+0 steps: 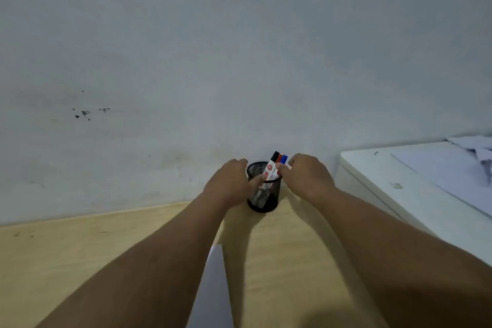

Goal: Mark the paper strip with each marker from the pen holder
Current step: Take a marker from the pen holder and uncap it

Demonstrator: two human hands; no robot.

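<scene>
Head view: left hand (226, 184) grips the pen holder (263, 196), right hand (306, 176) pinches upright markers (274, 165), caps up.

Light wooden tabletop (80, 261) runs up to a pale grey wall (239, 48). Wall carries a cluster of small dark marks (85, 113) at left. White cabinet-like unit (399, 189) stands at right; crumpled white paper (476, 149) lies on top.
</scene>
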